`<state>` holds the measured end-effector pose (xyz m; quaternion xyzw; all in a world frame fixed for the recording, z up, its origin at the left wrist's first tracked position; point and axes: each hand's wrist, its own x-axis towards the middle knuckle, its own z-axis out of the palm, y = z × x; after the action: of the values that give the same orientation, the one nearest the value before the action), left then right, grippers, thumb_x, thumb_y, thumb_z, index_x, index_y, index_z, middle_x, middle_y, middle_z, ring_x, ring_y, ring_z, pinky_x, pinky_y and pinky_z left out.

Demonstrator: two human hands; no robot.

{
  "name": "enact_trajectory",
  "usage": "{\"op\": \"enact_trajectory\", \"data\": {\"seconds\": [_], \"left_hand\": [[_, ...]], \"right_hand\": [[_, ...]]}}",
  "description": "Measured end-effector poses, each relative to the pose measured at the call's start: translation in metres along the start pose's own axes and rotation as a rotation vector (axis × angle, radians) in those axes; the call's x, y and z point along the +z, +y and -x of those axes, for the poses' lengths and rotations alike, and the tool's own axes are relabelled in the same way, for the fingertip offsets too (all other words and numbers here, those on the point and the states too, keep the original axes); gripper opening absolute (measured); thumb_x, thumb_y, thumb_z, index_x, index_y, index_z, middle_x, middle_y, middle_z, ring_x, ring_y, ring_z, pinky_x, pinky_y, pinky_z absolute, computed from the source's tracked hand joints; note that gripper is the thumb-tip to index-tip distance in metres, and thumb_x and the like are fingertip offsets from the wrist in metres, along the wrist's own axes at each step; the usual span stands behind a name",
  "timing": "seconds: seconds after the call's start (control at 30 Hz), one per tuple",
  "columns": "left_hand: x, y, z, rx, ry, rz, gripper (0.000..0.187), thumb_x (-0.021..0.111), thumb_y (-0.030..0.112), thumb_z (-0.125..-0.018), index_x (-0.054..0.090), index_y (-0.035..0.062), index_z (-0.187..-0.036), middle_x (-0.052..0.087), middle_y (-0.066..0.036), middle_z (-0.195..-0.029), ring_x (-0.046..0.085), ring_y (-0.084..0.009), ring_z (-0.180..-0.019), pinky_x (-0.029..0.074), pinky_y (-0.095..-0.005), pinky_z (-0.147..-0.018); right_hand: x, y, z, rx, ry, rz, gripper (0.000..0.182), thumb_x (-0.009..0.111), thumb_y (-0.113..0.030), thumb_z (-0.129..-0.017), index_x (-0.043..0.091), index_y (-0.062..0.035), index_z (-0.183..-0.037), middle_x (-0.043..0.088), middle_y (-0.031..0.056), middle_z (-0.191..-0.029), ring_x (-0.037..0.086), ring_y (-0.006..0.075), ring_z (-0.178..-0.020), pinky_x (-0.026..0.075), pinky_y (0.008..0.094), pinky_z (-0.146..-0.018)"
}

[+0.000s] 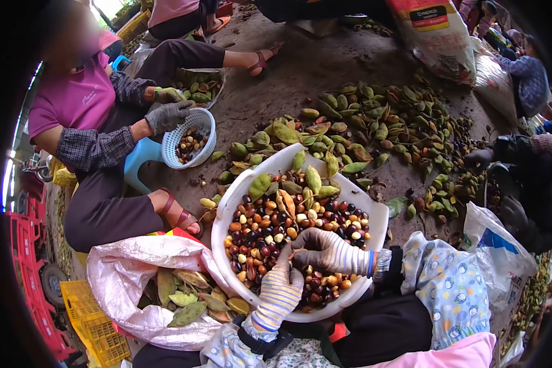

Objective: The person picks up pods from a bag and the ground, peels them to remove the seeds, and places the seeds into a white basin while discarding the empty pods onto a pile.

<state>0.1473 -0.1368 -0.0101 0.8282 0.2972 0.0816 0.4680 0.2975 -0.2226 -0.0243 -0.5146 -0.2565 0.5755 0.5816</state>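
My left hand (280, 288), in a striped knit glove with a grey palm, is over the near part of a white plastic basin (222, 227). Its fingers are closed and meet those of my right hand (332, 253), gloved the same way and also closed. Whatever lies between the fingertips is too small and covered to make out. Beneath both hands, the basin is full of glossy seeds (260, 236) in dark brown, tan and cream. Several green pods (313, 180) lie on the seeds towards the far side, along with a split orange-brown pod (286, 203).
A white woven sack (113, 270) holding open pods (187, 299) stands at the left. Beyond the basin spreads a pile of pods (405, 116). A person (83, 104) sits at left beside a small white basket (210, 136) of seeds. A plastic bag (497, 251) is at right.
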Motion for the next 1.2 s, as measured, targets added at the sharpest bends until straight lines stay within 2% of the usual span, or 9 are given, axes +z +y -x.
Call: {"op": "enact_trajectory", "data": {"seconds": [0.07,0.17,0.43,0.5,0.57,0.63,0.8,0.97,1.2], "left_hand": [[-0.012,0.023,-0.002,-0.236,-0.136,-0.119,0.056,0.052,0.010,-0.078,0.039,0.0037,-0.133,0.062,-0.023,-0.079,0.062,-0.0387,-0.070,0.050,-0.0447,-0.064],[-0.005,0.015,0.001,0.050,-0.155,-0.163,0.056,0.052,0.007,-0.078,0.040,0.0059,-0.133,0.063,-0.023,-0.088,0.063,-0.0370,-0.079,0.050,-0.0416,-0.071],[-0.012,0.002,0.001,-0.087,-0.331,-0.078,0.032,0.051,0.007,-0.078,0.060,0.0092,-0.109,0.065,-0.016,-0.089,0.063,-0.0306,-0.077,0.050,-0.0383,-0.073],[-0.017,-0.003,-0.001,-0.224,-0.360,0.116,0.030,0.046,0.005,-0.081,0.061,0.0093,-0.107,0.066,-0.012,-0.087,0.065,-0.0234,-0.079,0.051,-0.0354,-0.073],[-0.017,-0.012,-0.001,-0.406,-0.430,0.416,0.031,0.042,0.001,-0.083,0.060,0.0025,-0.108,0.065,-0.010,-0.091,0.065,-0.0190,-0.083,0.052,-0.0298,-0.076],[-0.020,-0.005,-0.002,-0.512,-0.496,0.698,0.032,0.041,-0.001,-0.082,0.057,-0.0017,-0.110,0.063,-0.010,-0.099,0.064,-0.0199,-0.087,0.053,-0.0290,-0.080],[-0.016,-0.001,0.001,-0.551,-0.633,1.124,0.038,0.044,0.001,-0.081,0.051,-0.0040,-0.118,0.053,-0.014,-0.121,0.058,-0.0218,-0.103,0.052,-0.0343,-0.085],[-0.013,-0.012,0.004,-0.439,-0.520,1.312,0.041,0.050,0.036,-0.092,0.054,-0.0015,-0.110,0.054,-0.014,-0.117,0.056,-0.0206,-0.104,0.052,-0.0337,-0.081],[-0.006,0.009,-0.009,-0.472,-0.197,0.956,0.037,0.059,0.027,-0.089,0.053,-0.0012,-0.113,0.061,-0.005,-0.092,0.060,-0.0119,-0.083,0.053,-0.0249,-0.067]], "right_hand": [[-0.004,0.005,-0.005,0.059,0.050,0.209,0.030,0.068,-0.021,-0.084,0.057,-0.0035,-0.105,0.062,0.0012,-0.090,0.055,0.0085,-0.082,0.048,0.0249,-0.073],[-0.011,0.000,-0.006,0.334,-0.127,0.241,0.030,0.071,-0.022,-0.078,0.058,-0.0024,-0.096,0.062,0.0039,-0.081,0.056,0.0099,-0.074,0.048,0.0257,-0.064],[-0.044,-0.011,-0.012,-0.017,-0.473,0.745,0.044,0.072,-0.014,-0.071,0.057,-0.0066,-0.111,0.063,0.0118,-0.093,0.061,0.0228,-0.088,0.049,0.0335,-0.076],[-0.067,-0.024,-0.025,0.196,-0.004,0.805,0.039,0.071,-0.018,-0.074,0.059,-0.0064,-0.109,0.064,0.0130,-0.095,0.062,0.0220,-0.088,0.050,0.0343,-0.075],[-0.104,-0.008,-0.036,-0.214,0.446,0.956,0.025,0.065,-0.017,-0.077,0.061,-0.0047,-0.098,0.065,0.0154,-0.085,0.063,0.0306,-0.080,0.049,0.0371,-0.072],[-0.130,-0.015,-0.048,0.172,0.457,1.046,0.034,0.067,-0.024,-0.074,0.062,-0.0046,-0.101,0.065,0.0190,-0.090,0.062,0.0334,-0.089,0.049,0.0388,-0.078],[-0.140,0.008,-0.064,0.319,0.407,1.320,0.039,0.068,-0.016,-0.069,0.060,-0.0081,-0.107,0.062,0.0175,-0.104,0.060,0.0338,-0.098,0.048,0.0407,-0.082],[-0.136,0.000,-0.045,0.260,0.502,1.059,0.044,0.076,-0.021,-0.064,0.059,-0.0038,-0.102,0.064,0.0191,-0.094,0.061,0.0338,-0.092,0.049,0.0393,-0.078],[-0.062,-0.020,-0.010,-0.031,-0.040,0.396,0.055,0.076,-0.009,-0.072,0.052,-0.0057,-0.120,0.061,0.0063,-0.101,0.054,0.0122,-0.096,0.046,0.0293,-0.084]]}}
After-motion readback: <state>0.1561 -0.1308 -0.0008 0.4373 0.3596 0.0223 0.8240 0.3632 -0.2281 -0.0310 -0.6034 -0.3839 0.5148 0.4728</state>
